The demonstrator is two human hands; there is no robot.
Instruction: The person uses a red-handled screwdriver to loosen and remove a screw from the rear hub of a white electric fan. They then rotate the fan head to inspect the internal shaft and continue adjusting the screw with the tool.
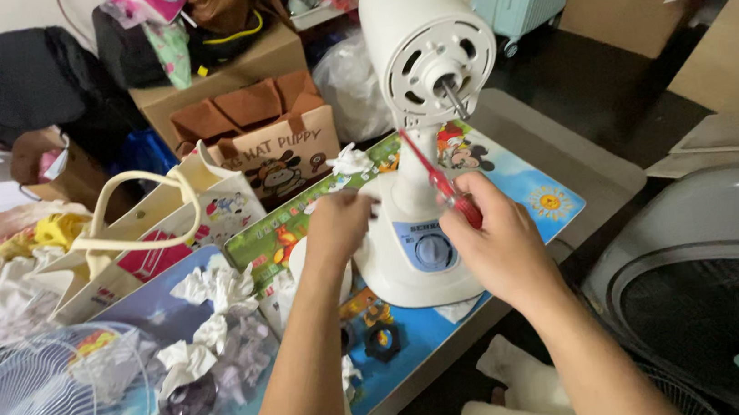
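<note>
A white table fan body stands on a colourful cartoon-printed low table, its guard and blades off and the bare motor shaft sticking out. My right hand grips a red-handled screwdriver, tip pointing up toward the fan's neck. My left hand is closed against the left side of the fan's stand, beside a crumpled white tissue. Whether it holds something small I cannot tell.
A fan guard grille lies at lower left over scattered tissues. A black plastic nut rests on the table near the fan base. Paper bags, boxes and clothes crowd the back; a grey fan housing sits right.
</note>
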